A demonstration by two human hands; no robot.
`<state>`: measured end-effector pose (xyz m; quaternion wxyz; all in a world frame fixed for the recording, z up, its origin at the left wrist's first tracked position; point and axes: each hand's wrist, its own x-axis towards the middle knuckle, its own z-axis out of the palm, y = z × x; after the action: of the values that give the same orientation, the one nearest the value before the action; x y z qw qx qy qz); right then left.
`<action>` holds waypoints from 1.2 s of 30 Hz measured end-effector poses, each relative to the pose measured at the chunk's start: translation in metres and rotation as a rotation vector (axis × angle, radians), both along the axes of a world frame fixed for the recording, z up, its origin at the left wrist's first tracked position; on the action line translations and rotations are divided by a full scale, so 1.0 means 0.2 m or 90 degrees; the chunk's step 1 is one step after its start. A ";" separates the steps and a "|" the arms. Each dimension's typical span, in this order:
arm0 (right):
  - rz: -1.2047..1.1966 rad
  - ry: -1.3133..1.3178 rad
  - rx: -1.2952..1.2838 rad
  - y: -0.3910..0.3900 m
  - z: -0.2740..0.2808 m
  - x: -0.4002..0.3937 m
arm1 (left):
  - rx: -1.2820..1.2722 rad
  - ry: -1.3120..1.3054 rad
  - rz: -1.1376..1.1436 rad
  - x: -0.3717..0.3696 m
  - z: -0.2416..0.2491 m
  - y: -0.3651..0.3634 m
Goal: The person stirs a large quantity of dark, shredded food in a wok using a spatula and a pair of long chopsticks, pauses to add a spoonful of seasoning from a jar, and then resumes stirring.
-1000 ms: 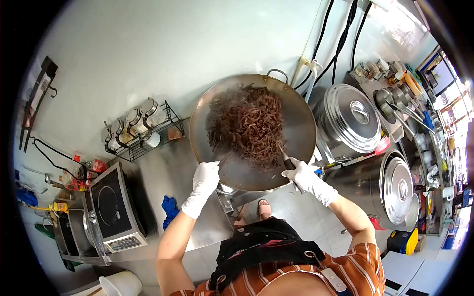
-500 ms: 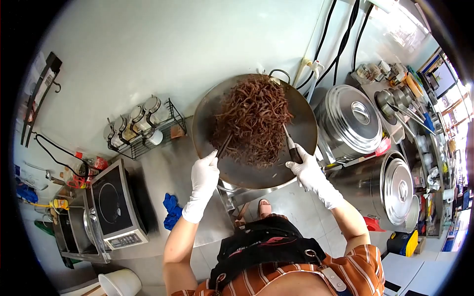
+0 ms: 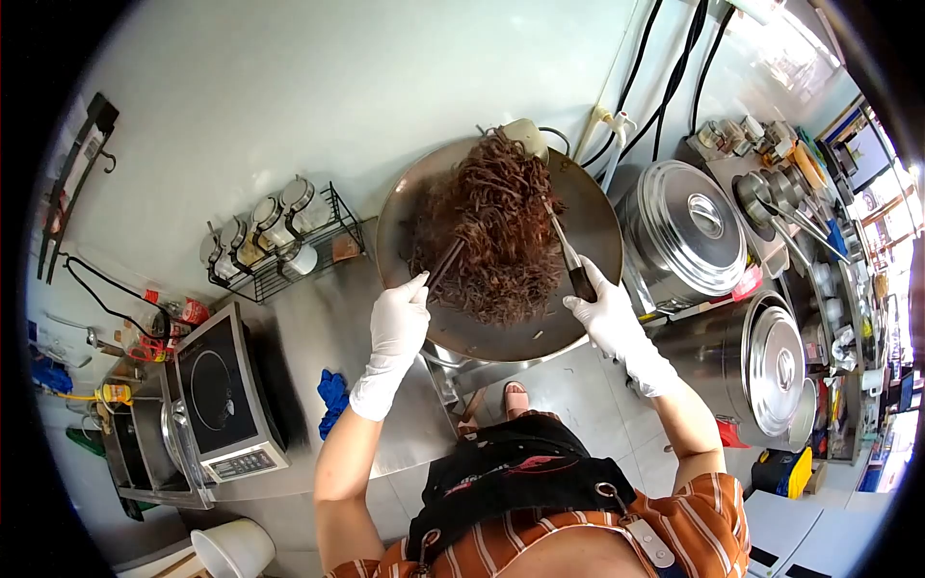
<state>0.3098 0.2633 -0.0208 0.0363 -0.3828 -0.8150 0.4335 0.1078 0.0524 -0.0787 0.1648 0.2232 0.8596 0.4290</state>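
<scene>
Noodles (image 3: 496,231), a dark brown tangle, heaped high in the middle of the big steel wok (image 3: 588,207), the top of the pile reaching toward the far rim at twelve o'clock. Only one view here, the head camera looking straight down. Left hand (image 3: 398,323), in a white glove, sits at the wok's eight o'clock edge, fingers curled tight around the dark handle of a utensil (image 3: 445,268) that digs into the pile's left flank. Right hand (image 3: 602,313), gloved too, is at about four o'clock, closed around the black grip of a second utensil (image 3: 564,252) whose metal shaft slants up into the right side of the heap. So the noodles are caught between the two tools, lifted off the wok floor.

At three o'clock from the wok stands a lidded steel pot (image 3: 686,236), and another lidded pot (image 3: 771,361) lower down at four o'clock. Out at nine o'clock, a wire rack of jars (image 3: 275,236) against the wall, and at seven o'clock an induction cooker (image 3: 220,390) on the steel counter, a blue cloth (image 3: 332,397) lying just beside it. A sandalled foot (image 3: 514,397) shows on the floor below the wok.
</scene>
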 end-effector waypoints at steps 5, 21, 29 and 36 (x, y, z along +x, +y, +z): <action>0.005 -0.065 0.117 0.10 -0.04 0.05 | -0.005 0.103 -0.011 -0.02 0.02 -0.03; 0.087 -0.207 0.394 0.43 -0.25 0.15 | -0.284 0.394 -0.208 -0.20 0.63 0.05; 0.074 -0.260 0.358 0.59 -0.24 0.07 | -0.433 0.274 -0.161 -0.38 0.67 -0.03; 0.150 -0.254 0.003 0.76 -0.13 -0.23 | -0.503 0.229 -0.125 -0.54 0.50 0.01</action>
<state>0.2644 0.4148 -0.0469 -0.1756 -0.3626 -0.8462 0.3488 -0.0005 0.0551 0.0217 0.1252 0.2949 0.9473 0.0044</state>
